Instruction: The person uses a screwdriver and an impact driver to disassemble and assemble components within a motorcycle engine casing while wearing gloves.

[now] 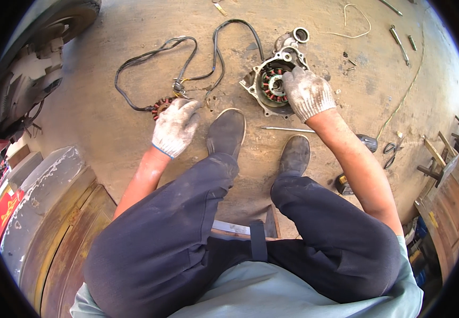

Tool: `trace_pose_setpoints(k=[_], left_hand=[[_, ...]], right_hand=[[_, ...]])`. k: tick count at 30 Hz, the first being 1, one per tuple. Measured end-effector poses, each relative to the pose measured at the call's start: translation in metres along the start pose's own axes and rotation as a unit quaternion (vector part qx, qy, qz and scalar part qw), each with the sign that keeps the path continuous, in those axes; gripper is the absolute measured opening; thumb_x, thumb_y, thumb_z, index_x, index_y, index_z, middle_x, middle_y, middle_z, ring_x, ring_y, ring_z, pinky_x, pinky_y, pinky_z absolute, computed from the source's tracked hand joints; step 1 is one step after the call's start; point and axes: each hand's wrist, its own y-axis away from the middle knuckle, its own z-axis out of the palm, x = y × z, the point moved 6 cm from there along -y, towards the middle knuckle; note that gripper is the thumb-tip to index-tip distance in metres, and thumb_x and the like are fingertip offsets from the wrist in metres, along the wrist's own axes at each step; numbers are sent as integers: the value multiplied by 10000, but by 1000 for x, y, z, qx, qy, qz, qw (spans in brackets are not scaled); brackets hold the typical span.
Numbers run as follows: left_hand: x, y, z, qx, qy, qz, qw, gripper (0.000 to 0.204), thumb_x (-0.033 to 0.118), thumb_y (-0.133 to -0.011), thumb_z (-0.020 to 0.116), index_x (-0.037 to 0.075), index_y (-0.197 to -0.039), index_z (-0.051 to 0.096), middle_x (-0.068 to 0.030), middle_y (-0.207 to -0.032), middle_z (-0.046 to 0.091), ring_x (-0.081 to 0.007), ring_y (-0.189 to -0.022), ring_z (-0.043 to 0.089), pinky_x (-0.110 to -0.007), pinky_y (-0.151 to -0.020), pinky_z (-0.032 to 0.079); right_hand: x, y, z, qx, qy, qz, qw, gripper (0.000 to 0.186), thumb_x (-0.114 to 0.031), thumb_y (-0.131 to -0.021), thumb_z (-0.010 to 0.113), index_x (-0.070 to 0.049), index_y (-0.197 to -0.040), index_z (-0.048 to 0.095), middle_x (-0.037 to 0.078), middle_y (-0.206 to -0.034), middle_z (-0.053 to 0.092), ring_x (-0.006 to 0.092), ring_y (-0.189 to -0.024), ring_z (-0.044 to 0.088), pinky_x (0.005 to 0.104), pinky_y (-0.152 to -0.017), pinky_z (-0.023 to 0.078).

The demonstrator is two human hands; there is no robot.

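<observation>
My dark trousers (160, 228) fill the foreground, knees apart, above my 2 grey shoes (226, 133) on the stained concrete floor (97, 122). A dark power tool (368, 142) shows beside my right forearm, a black-handled hand tool (392, 153) near it; a thin metal rod (287, 129) lies just beyond my right shoe. My left hand (176, 126), in a soiled knit glove, bends its fingers over a loose copper-wound stator (160, 106) on the floor; whether they pinch it, I cannot tell. My right hand (309, 94), gloved alike, is at the right side of an open metal housing (256, 74), fingers curled inward beside a 2nd stator (268, 87) seated inside; their tips are hidden, so I cannot tell their hold. Black cable (117, 79) loops beyond my left hand, 1 stretch reaching the housing. Farther off lie 2 slim metal tools (399, 45), a pale string (368, 26) and, at far left, a wheel (83, 18).
</observation>
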Motion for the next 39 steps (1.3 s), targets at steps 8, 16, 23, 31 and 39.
trace_pose_setpoints(k=[8,16,23,31,39], left_hand=[[6,4,18,-53,3,3,999,307,138,-934,730,89,-1236,754,-133,-1142,719,-367,-1025,716,-457,-886,580],[66,-48,2,8,28,79,996,438,129,-923,755,98,-1352,672,-171,-1245,681,-373,-1092,700,-466,-901,586],[109,-85,28,-16,-45,225,973,433,106,-921,691,117,-1352,662,-241,-1318,646,-453,-1112,678,-519,-918,587],[95,-86,56,2,-42,207,977,260,168,-998,641,119,-1242,713,-249,-1214,670,-452,-1093,689,-533,-890,582],[94,-89,55,-59,-21,130,990,303,150,-912,730,116,-1211,697,-245,-1271,654,-447,-1122,680,-527,-923,586]], right_hand=[[7,-1,6,-21,37,3,999,129,-143,-924,636,-62,-966,728,148,-924,718,308,-857,758,435,-691,627],[2,0,7,-16,7,-8,1000,127,-152,-919,641,-68,-962,727,142,-944,719,303,-868,749,430,-741,622],[-3,0,7,-14,23,6,1000,140,-169,-914,649,-72,-972,732,136,-947,721,292,-841,748,431,-702,617],[6,-5,16,-60,25,15,998,173,-189,-916,656,-58,-996,736,149,-959,729,305,-836,762,447,-689,620],[1,-6,12,-61,4,7,998,203,-167,-975,610,-37,-1054,746,174,-1005,740,333,-899,762,468,-729,627]])
